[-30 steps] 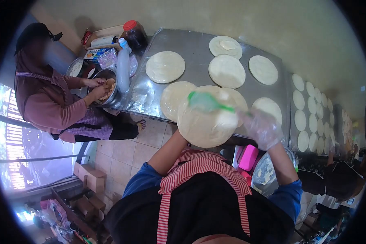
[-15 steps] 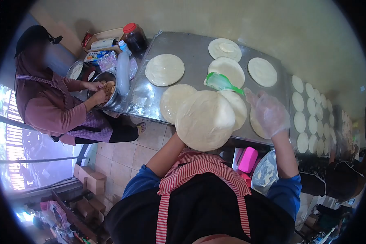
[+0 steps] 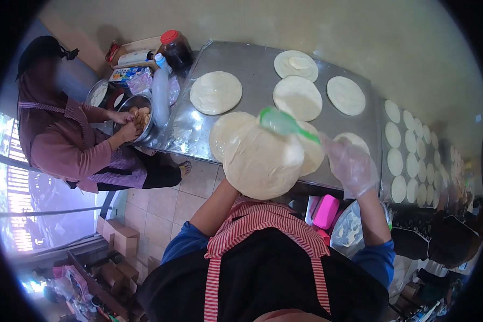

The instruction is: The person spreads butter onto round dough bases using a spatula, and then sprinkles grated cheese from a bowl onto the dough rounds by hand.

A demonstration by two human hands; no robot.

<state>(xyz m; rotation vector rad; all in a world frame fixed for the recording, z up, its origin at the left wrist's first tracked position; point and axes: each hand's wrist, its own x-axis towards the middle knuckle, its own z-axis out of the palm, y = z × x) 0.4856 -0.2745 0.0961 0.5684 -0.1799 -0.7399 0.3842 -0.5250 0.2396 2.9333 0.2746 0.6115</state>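
Note:
A large pale dough disc [image 3: 263, 163] is held up at the table's front edge, its surface smeared. My left hand is hidden beneath this disc; only the forearm shows. In a clear plastic glove, my right hand [image 3: 351, 163] is closed on the handle of a green spatula [image 3: 279, 121], whose blade is over the disc's upper edge. Other round dough discs lie on the metal table [image 3: 241, 59], one at the left [image 3: 216, 93], one in the middle [image 3: 298, 99] and one at the right [image 3: 346, 95]. The back disc [image 3: 296, 66] has a pale dollop on it.
At the left a person [image 3: 64, 129] works with both hands in a metal bowl [image 3: 151, 126]. A red-lidded jar [image 3: 176, 51] stands behind. A pink container [image 3: 326, 211] and a large bowl [image 3: 349, 239] are below the table edge. More discs cover a further table [image 3: 404, 155].
The green spatula went right, off the held disc, and has come back left over its upper edge. The held disc has shifted slightly left. The other person's hands moved a little in the bowl.

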